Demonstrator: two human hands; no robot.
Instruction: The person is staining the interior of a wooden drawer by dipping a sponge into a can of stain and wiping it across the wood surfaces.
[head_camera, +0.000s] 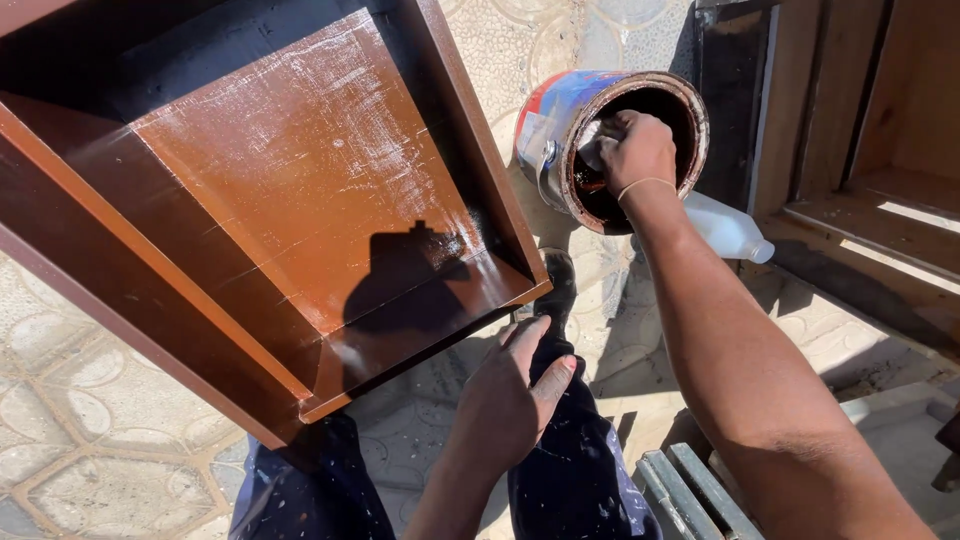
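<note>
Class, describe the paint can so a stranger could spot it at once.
Look past the big brown wooden box to the patterned floor beyond. The paint can lies tilted there, the right hand inside its mouth. Unlike the white plastic bottle beside it, it is metal, stained dark brown.

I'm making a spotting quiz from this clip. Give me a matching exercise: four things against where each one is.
Things:
1. right hand
2. left hand
3. clear plastic bottle
4. glossy brown wooden cabinet piece

Places:
A. lying on the floor behind the forearm
B. inside the tilted rusty paint tin, holding a cloth
C. resting on the knee
D. propped over the patterned tiles

Pairs: 1-B, 2-C, 3-A, 4-D
</note>
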